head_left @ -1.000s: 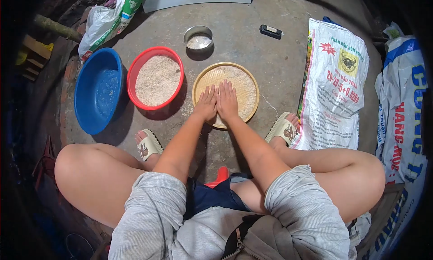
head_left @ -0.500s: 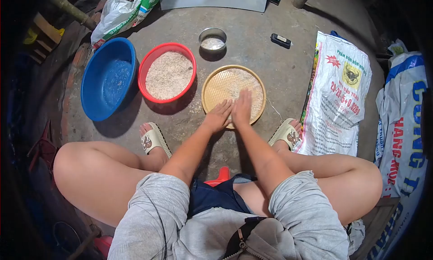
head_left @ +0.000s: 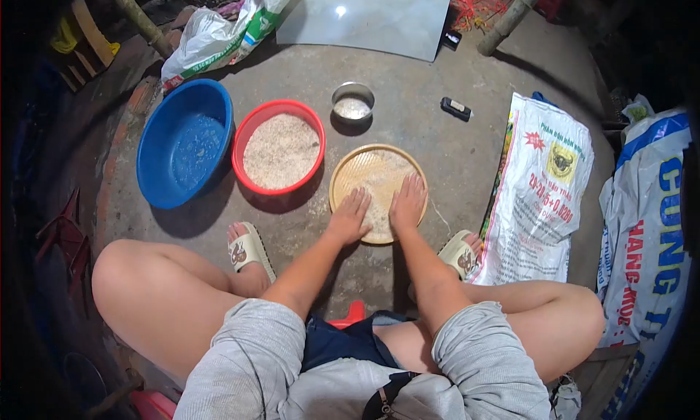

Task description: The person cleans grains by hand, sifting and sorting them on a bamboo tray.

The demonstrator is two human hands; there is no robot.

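Observation:
A round woven tray (head_left: pixel 350 173) lies on the floor between my feet, with pale grains (head_left: pixel 379 210) spread over its middle and right. My left hand (head_left: pixel 351 214) rests on its lower left part, palm down, fingers stretched out. At its right side my right hand (head_left: pixel 407 203) lies flat with the fingers extended. Grain fills much of a red basin (head_left: pixel 283 152) to the left of the tray. Just above the tray stands a metal bowl (head_left: pixel 353 103) with whitish contents. Farther left is a large blue basin (head_left: pixel 186 144) with some residue inside.
A small black object (head_left: pixel 456 109) lies beyond the tray. Printed sacks (head_left: pixel 539 194) are at the right, and another white-green sack (head_left: pixel 211 44) is at the back left. A shiny sheet (head_left: pixel 364 15) and a pole (head_left: pixel 514 17) are at the back.
My hands have moved apart, from side by side to opposite sides of the tray. The camera view has tilted, so the floor items appear lower.

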